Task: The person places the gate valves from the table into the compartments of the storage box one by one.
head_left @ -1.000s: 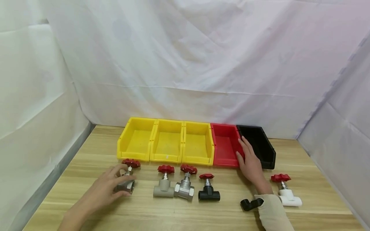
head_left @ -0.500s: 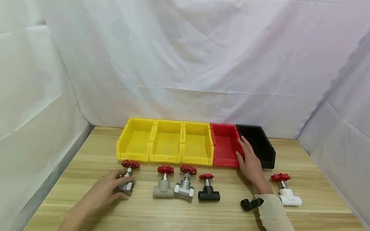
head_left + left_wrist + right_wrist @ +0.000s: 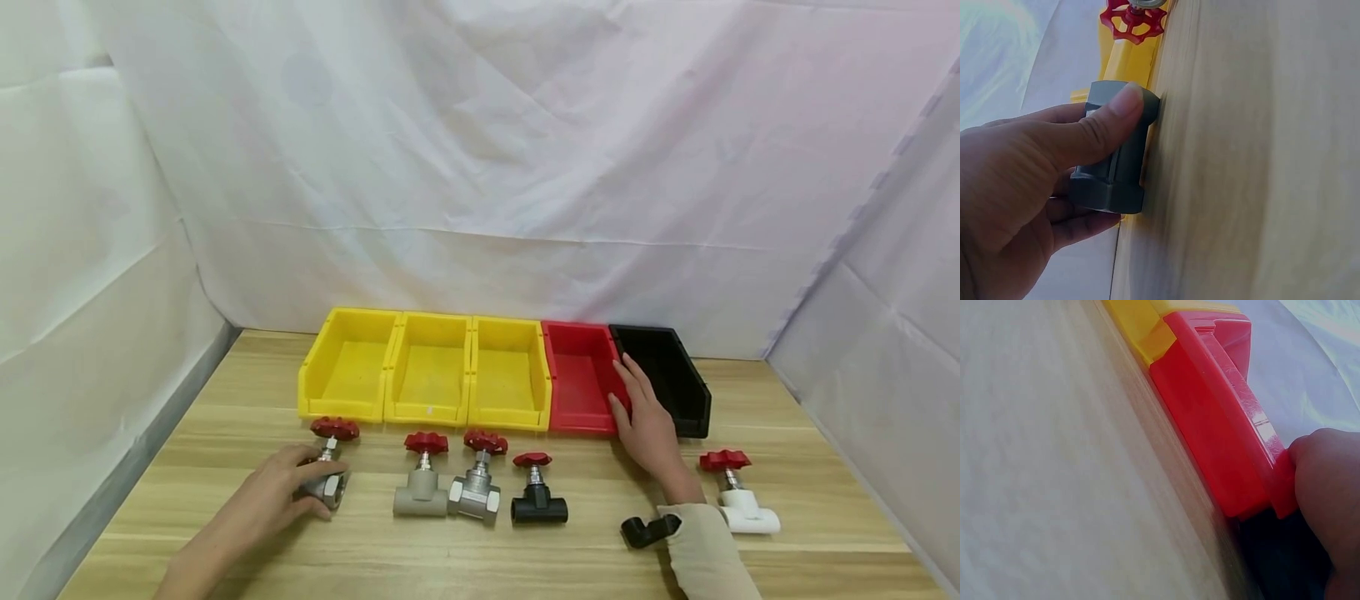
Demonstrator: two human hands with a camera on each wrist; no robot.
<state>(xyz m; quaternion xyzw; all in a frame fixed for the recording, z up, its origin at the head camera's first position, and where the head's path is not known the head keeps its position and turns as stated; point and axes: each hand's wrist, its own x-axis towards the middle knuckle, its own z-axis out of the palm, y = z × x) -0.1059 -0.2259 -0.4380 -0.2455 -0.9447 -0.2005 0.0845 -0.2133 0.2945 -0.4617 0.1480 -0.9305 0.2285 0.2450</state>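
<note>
My left hand (image 3: 273, 492) grips the body of a metal valve with a red handwheel (image 3: 335, 429) at the left of the row. In the left wrist view the thumb (image 3: 1100, 128) lies across the grey valve body (image 3: 1125, 153), with other fingers behind it. The valve stands on the table, handwheel towards the yellow bins. My right hand (image 3: 648, 429) rests on the shared edge of the red bin (image 3: 581, 421) and the black bin (image 3: 693, 425), fingers extended. In the right wrist view it touches the red bin's corner (image 3: 1282, 487); its fingertips are hidden there.
Three yellow bins (image 3: 427, 412) adjoin the red one. Before them stand a beige valve (image 3: 422, 496), a second metal valve (image 3: 474, 496) and a black valve (image 3: 538, 506). A black elbow fitting (image 3: 645, 531) lies by the right sleeve (image 3: 708, 550); a white valve (image 3: 744, 510) stands beyond it.
My left hand's fingers and thumb have closed in around the metal valve's body. The right hand keeps its place on the bins. The head view has shifted slightly.
</note>
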